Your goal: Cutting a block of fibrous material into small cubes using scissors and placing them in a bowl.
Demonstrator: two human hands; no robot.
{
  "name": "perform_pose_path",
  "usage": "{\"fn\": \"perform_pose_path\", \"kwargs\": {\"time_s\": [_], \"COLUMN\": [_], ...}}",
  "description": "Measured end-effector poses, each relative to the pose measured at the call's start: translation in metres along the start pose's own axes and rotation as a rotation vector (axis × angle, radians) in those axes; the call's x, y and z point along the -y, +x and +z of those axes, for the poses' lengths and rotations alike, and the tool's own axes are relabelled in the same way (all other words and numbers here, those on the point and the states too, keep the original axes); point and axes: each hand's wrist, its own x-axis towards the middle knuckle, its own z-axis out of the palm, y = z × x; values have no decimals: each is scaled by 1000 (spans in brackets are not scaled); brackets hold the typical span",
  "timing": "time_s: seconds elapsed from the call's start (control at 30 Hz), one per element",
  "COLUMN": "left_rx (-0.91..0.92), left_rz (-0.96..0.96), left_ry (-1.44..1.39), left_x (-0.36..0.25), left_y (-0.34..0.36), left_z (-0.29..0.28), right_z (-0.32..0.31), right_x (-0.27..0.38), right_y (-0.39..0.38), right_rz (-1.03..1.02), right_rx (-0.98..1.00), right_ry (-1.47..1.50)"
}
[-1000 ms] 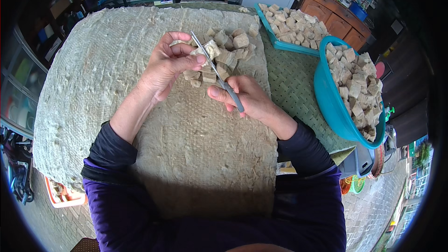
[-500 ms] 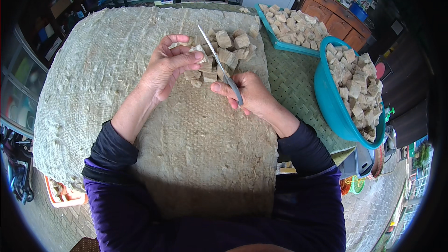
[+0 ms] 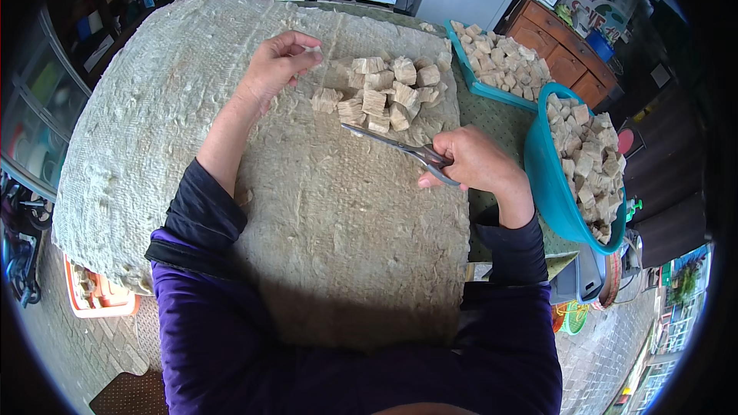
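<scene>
My left hand (image 3: 278, 68) is raised over the fibrous beige mat (image 3: 330, 238), its thumb and fingers pinched together; a small pale bit shows at the tips, too small to name. In my right hand (image 3: 480, 161) I hold a pair of scissors (image 3: 396, 146) by the grey handles, the blades pointing left and lying nearly closed. Just beyond the blades, a loose heap of fibrous beige cubes (image 3: 377, 101) rests on the mat, between my two hands.
Right of the mat, a teal tray (image 3: 492, 91) and a teal basin (image 3: 542, 192) hold many similar cubes on a green patterned cover (image 3: 484, 124). A wooden cabinet (image 3: 565, 46) stands at the back right. An orange container (image 3: 115, 306) sits low at the left.
My left hand has drawn slightly up and away from the heap; the piece it held no longer shows. My right hand has moved right and down, turning the scissors nearly level. The view has shifted slightly.
</scene>
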Motion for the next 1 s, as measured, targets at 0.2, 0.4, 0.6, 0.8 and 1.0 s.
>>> {"fn": "perform_pose_path", "kwargs": {"time_s": [0.2,0.4,0.6,0.8,1.0], "left_rx": [283,366,511,388,358], "left_rz": [34,16,199,130,374], "left_ry": [255,238,394,462,693], "left_x": [10,9,20,7,-3], "left_y": [-3,0,1,-4,-11], "left_z": [9,6,0,14,38], "right_z": [6,12,16,13,13], "right_x": [-7,-6,-3,-5,-12], "right_y": [0,7,10,11,27], "right_rz": [-173,-101,-145,-81,-216], "right_rx": [-195,-319,-268,-261,-183], "right_ry": [-308,-211,-278,-234,-183]}}
